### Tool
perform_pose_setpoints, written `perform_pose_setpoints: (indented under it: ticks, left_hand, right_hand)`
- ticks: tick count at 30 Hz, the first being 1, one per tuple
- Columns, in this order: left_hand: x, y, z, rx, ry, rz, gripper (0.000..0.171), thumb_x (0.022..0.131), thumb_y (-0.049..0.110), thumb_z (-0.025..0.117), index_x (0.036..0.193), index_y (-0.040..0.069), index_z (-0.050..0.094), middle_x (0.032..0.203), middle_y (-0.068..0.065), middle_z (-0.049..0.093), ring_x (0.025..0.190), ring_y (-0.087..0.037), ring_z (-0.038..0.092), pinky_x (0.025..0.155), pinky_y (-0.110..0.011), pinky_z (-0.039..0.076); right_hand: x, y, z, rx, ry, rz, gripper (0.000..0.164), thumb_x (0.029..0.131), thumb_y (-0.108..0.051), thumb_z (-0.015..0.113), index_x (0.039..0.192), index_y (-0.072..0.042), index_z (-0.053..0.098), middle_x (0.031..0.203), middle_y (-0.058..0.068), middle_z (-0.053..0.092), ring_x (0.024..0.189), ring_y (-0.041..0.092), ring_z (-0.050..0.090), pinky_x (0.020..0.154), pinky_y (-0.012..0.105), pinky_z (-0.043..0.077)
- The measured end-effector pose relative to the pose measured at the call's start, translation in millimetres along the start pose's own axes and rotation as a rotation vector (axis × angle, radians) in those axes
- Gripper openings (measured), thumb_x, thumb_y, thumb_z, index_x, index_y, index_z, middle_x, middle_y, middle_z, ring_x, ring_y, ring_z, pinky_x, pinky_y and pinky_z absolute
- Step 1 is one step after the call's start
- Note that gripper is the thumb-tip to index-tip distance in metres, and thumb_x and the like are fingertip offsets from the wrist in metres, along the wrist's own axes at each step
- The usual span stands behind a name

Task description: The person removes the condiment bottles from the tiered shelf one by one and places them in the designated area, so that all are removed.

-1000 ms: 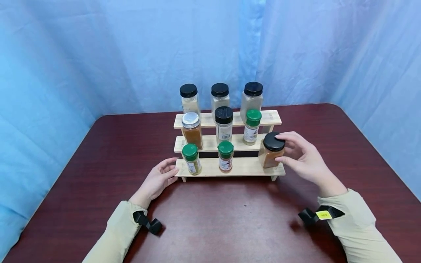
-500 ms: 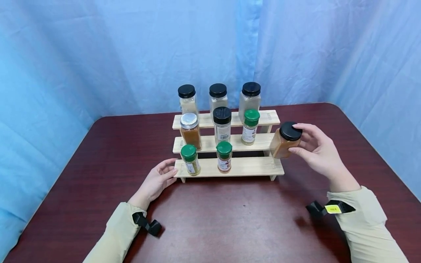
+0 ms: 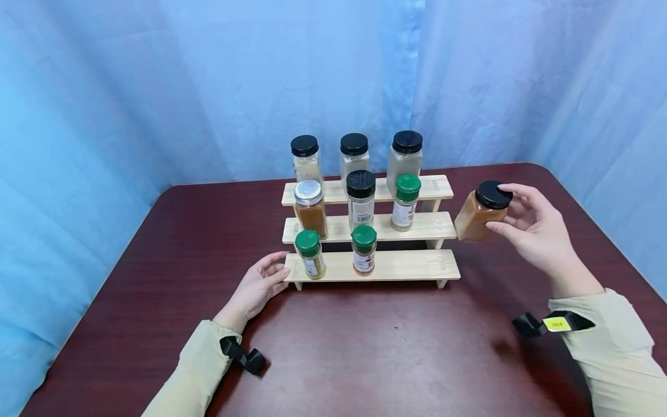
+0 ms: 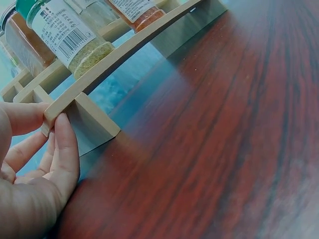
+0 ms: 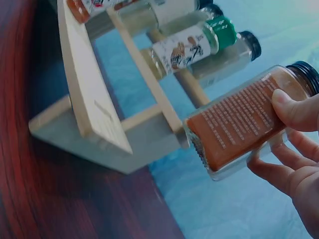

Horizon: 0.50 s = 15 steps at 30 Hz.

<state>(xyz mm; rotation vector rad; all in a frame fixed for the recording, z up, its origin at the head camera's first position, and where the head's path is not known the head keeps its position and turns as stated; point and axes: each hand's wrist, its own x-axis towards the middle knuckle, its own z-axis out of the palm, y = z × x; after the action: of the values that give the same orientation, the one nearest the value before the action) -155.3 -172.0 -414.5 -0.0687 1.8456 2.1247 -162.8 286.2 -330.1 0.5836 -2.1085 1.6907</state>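
Note:
A square glass spice jar [image 3: 475, 219] with orange-brown powder and a black lid is held by my right hand [image 3: 539, 231], thumb on one side and fingers on the other. It is tilted, in the air just right of the wooden three-tier spice rack [image 3: 411, 265]. White print shows on the jar [image 5: 239, 119] in the right wrist view. My left hand [image 3: 259, 288] pinches the left end of the rack's lowest shelf [image 4: 89, 82], thumb above and fingers below. Two green-lidded jars, one left [image 3: 312, 263] and one middle [image 3: 363, 259], stand on that shelf.
On the middle shelf stand a silver-lidded jar [image 3: 311, 217], a black-lidded shaker [image 3: 361, 205] and a green-lidded jar [image 3: 405, 208]. Three black-lidded jars, including the right one [image 3: 403, 165], line the top shelf. Blue curtains [image 3: 250, 87] surround the dark red table [image 3: 344, 347].
My right hand has lifted the orange-brown spice jar off the right end of the lowest shelf and carried it up and to the right. The left hand keeps its hold on the rack.

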Motion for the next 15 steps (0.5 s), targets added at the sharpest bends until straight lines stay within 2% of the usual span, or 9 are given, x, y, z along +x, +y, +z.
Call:
perform_pose_setpoints:
  ticks: [3,5,8,10,12,13,15]
  left_hand:
    - [0.5,0.8,0.4,0.004,0.0,0.007,0.05,0.095,-0.003,0.048,0.141,-0.003,0.031,0.087,0.009,0.057,0.076,-0.001,0.058,0.07,-0.016,0.05]
    - [0.9,0.8,0.3,0.0,0.001,0.009,0.048,0.094,-0.003,0.049,0.14,-0.002,0.032,0.087,0.009,0.057,0.076,-0.001,0.058,0.071,-0.016,0.05]
    - [0.9,0.2,0.1,-0.008,0.005,0.008,0.047,0.094,-0.004,0.049,0.139,-0.001,0.034,0.086,0.009,0.057,0.076,-0.001,0.057,0.07,-0.016,0.05]
    - [0.7,-0.2,0.2,-0.01,0.012,0.007,0.047,0.094,-0.004,0.048,0.139,-0.001,0.034,0.086,0.009,0.057,0.075,-0.001,0.057,0.07,-0.016,0.05]
    - [0.4,-0.6,0.6,-0.009,0.018,0.007,0.047,0.094,-0.004,0.048,0.139,-0.001,0.034,0.086,0.009,0.056,0.074,-0.001,0.057,0.069,-0.016,0.05]
    - [0.2,-0.7,0.9,-0.008,0.021,0.008,0.047,0.094,-0.004,0.048,0.139,-0.001,0.034,0.086,0.009,0.056,0.074,-0.001,0.057,0.069,-0.016,0.05]
    - [-0.1,-1.1,1.3,-0.007,0.023,0.011,0.048,0.094,-0.004,0.048,0.14,-0.001,0.034,0.086,0.009,0.056,0.074,-0.001,0.057,0.069,-0.016,0.05]
  right_hand:
    - [4,4,-6,0.038,-0.02,0.012,0.064,0.075,0.027,0.058,0.132,-0.003,0.05,0.117,-0.011,0.059,0.104,-0.002,0.059,0.081,0.008,0.047]
    - [7,8,-9,0.015,-0.03,0.034,0.066,0.075,0.028,0.058,0.132,-0.004,0.049,0.115,-0.012,0.06,0.103,-0.004,0.059,0.08,0.008,0.047]
    - [11,15,-12,-0.158,-0.039,0.101,0.066,0.077,0.023,0.06,0.133,-0.008,0.049,0.111,-0.02,0.056,0.097,-0.01,0.057,0.075,0.006,0.047]
    - [14,20,-14,-0.3,-0.049,0.158,0.063,0.079,0.016,0.064,0.133,-0.011,0.049,0.107,-0.026,0.052,0.092,-0.015,0.055,0.069,0.006,0.047]
    - [16,26,-15,-0.392,-0.065,0.205,0.06,0.08,0.009,0.068,0.133,-0.012,0.048,0.104,-0.029,0.049,0.087,-0.019,0.053,0.064,0.006,0.046]
    - [17,29,-15,-0.422,-0.073,0.22,0.059,0.08,0.007,0.069,0.133,-0.011,0.048,0.103,-0.028,0.049,0.085,-0.021,0.052,0.062,0.006,0.046]
    - [18,36,-15,-0.47,-0.086,0.236,0.058,0.08,0.005,0.069,0.132,-0.008,0.047,0.107,-0.018,0.053,0.082,-0.024,0.049,0.06,0.007,0.045]
